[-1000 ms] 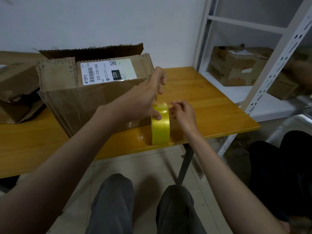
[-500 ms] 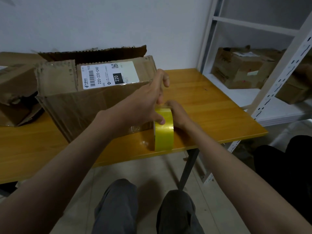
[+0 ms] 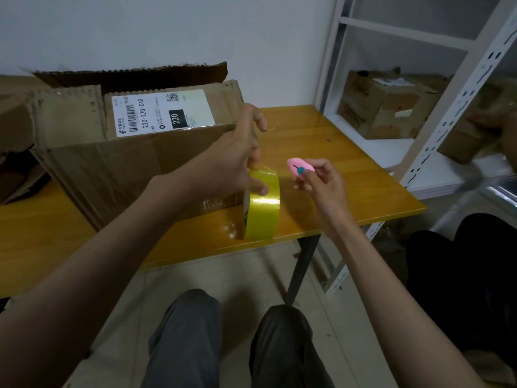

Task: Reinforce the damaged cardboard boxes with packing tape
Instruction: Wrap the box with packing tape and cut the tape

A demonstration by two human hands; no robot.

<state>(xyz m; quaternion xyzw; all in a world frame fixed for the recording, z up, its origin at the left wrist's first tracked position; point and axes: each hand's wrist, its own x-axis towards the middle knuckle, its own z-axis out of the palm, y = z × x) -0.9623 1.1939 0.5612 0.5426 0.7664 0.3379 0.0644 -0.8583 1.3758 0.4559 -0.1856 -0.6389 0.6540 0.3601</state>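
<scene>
A yellow roll of packing tape (image 3: pixel 263 212) stands on edge near the front of the wooden table (image 3: pixel 335 175). My left hand (image 3: pixel 235 161) grips the top of the roll, thumb on its outer face, fingers up by the corner of a worn cardboard box (image 3: pixel 126 169). The box carries a white shipping label (image 3: pixel 162 112) and its flaps stand open. My right hand (image 3: pixel 319 180), just right of the roll, pinches a small pink cutter (image 3: pixel 299 168) with a teal slider. A short stretch of tape runs from the roll up to my left fingers.
Another crumpled cardboard box (image 3: pixel 14 152) lies at the far left of the table. A white metal shelf (image 3: pixel 436 130) on the right holds more boxes (image 3: pixel 383 107). My knees are below the table's front edge. A dark-clothed person's leg (image 3: pixel 461 275) is at the right.
My right hand has drawn back from behind the roll and now holds up the pink cutter. My left hand stays on the roll and box corner.
</scene>
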